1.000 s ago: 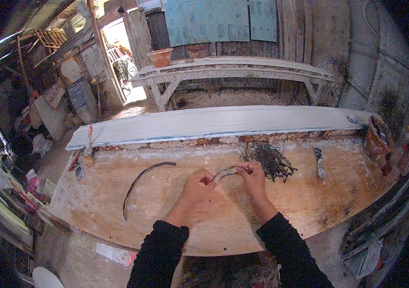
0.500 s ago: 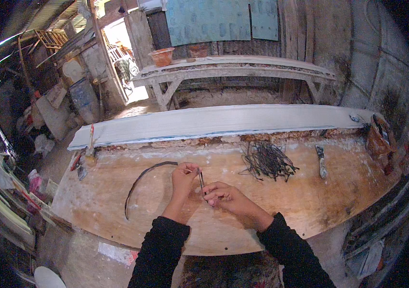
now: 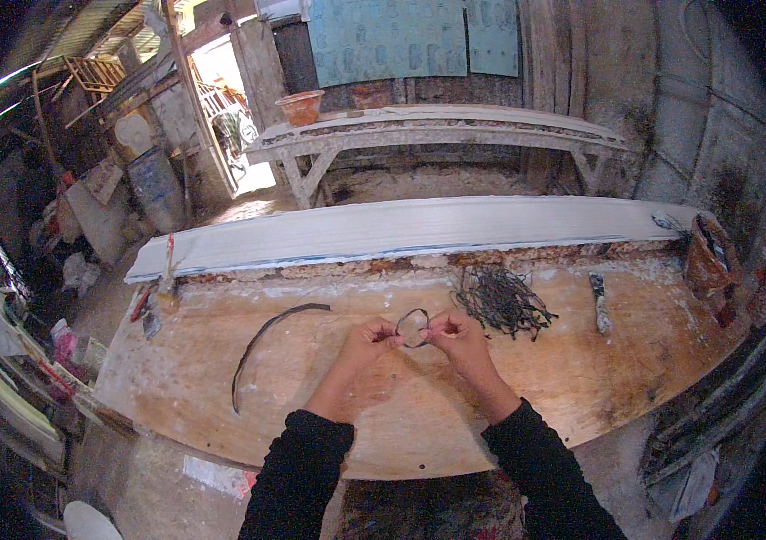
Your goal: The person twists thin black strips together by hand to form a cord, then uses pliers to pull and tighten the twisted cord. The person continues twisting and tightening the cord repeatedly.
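the dark strip (image 3: 413,310), narrow half a second ago, now makes a ring, so bending seems advanced; left hand (image 3: 371,338) and right hand (image 3: 456,335) pinch its sides.

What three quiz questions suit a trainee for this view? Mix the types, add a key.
1. Fill in: the left hand and right hand pinch a thin dark strip bent into a rounded ____.

2. Which is nearest the right hand?
A) the orange bowl
B) the bundle of black strands
C) the blue wall panel

3. True or false: the long curved band lies on the wooden board, left of the left hand and apart from it.

Key: 1. loop; 2. B; 3. true
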Motion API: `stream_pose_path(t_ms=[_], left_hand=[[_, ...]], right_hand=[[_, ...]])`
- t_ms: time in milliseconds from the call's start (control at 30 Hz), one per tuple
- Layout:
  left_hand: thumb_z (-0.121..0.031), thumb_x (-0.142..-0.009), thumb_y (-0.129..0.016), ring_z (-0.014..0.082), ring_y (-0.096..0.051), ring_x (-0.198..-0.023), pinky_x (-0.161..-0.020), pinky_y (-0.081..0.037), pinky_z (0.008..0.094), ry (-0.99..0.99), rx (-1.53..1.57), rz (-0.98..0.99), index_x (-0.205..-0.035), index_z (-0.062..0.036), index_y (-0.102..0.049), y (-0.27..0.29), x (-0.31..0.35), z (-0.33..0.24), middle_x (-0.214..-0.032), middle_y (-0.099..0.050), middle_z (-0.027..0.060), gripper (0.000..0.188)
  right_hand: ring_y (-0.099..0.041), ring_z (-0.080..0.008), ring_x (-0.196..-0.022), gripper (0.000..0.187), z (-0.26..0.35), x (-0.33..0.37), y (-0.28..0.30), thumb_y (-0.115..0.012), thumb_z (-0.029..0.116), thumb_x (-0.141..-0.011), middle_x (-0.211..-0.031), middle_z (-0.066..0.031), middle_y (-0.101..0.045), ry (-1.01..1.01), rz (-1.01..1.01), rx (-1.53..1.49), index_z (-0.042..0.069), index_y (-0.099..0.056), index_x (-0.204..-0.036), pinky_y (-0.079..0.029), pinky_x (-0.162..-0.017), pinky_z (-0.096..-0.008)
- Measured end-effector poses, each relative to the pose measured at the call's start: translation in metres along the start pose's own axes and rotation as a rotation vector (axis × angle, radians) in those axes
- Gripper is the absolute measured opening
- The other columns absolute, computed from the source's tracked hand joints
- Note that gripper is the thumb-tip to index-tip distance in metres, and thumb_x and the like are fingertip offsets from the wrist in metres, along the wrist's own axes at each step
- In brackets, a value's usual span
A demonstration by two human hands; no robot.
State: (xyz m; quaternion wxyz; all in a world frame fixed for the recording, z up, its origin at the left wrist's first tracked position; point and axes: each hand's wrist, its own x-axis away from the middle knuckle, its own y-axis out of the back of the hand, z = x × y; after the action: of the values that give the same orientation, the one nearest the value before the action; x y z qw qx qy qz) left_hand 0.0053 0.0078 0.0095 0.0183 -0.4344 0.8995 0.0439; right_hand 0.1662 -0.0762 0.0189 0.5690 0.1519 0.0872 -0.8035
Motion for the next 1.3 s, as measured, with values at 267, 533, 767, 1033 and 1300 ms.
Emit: stream_pose_path(t_ms=[267,533,767,1033,1300], left_hand=[[-0.002,-0.071,-0.063,0.0076,-0.051,-0.071,-0.065,-0.041,0.0211,-0.09,0.01,0.525,-0.075,-0.0016,-0.057,-0.013,0.019,-0.01,-0.075,-0.055,-0.0001,0.007],[-0.007,-0.071,-0.065,0.0064,-0.05,-0.064,-0.058,-0.041,0.0203,-0.043,0.05,0.413,-0.076,-0.0026,-0.057,-0.007,0.018,-0.007,-0.069,-0.054,-0.0014,0.01],[-0.008,-0.07,-0.065,0.0069,-0.05,-0.06,-0.055,-0.04,0.0204,-0.103,-0.175,-0.237,-0.077,-0.0033,-0.058,0.012,-0.005,0.016,-0.066,-0.055,-0.0003,0.011],[-0.004,-0.068,-0.059,0.0105,-0.051,-0.06,-0.056,-0.041,0.0231,-0.149,-0.196,-0.587,-0.082,-0.0024,-0.061,0.029,-0.007,0.017,-0.069,-0.058,0.0033,0.014],[-0.004,-0.07,-0.06,0.0095,-0.052,-0.06,-0.054,-0.041,0.0223,-0.05,-0.031,-0.521,-0.078,-0.0018,-0.06,0.016,-0.005,0.011,-0.068,-0.057,0.0033,0.009]], right_hand=[[-0.045,-0.0087,-0.06,0.008,-0.028,-0.013,0.01,-0.059,0.004,-0.072,-0.064,0.0004,-0.049,-0.027,-0.26,0.169,0.005,-0.06,-0.08,-0.037,-0.056,-0.0223],[-0.044,-0.0088,-0.068,0.008,-0.028,-0.012,0.007,-0.059,0.008,-0.076,-0.073,-0.0001,-0.047,0.0,-0.277,0.202,0.003,-0.06,-0.081,-0.036,-0.062,-0.0217],[-0.046,-0.011,-0.072,0.009,-0.012,-0.011,0.011,-0.064,0.011,-0.071,-0.079,-0.0019,-0.048,0.064,-0.274,0.257,0.004,-0.061,-0.076,-0.037,-0.063,-0.022],[-0.047,-0.0139,-0.092,0.013,0.011,0.007,-0.014,-0.063,0.011,-0.073,-0.102,-0.0063,-0.048,-0.125,0.529,-0.11,0.001,-0.062,-0.081,-0.04,-0.074,-0.0264],[-0.046,-0.0141,-0.097,0.02,0.028,0.024,-0.023,-0.063,0.007,-0.071,-0.101,-0.0072,-0.05,-0.261,0.563,-0.339,0.0,-0.061,-0.089,-0.04,-0.08,-0.0271]])
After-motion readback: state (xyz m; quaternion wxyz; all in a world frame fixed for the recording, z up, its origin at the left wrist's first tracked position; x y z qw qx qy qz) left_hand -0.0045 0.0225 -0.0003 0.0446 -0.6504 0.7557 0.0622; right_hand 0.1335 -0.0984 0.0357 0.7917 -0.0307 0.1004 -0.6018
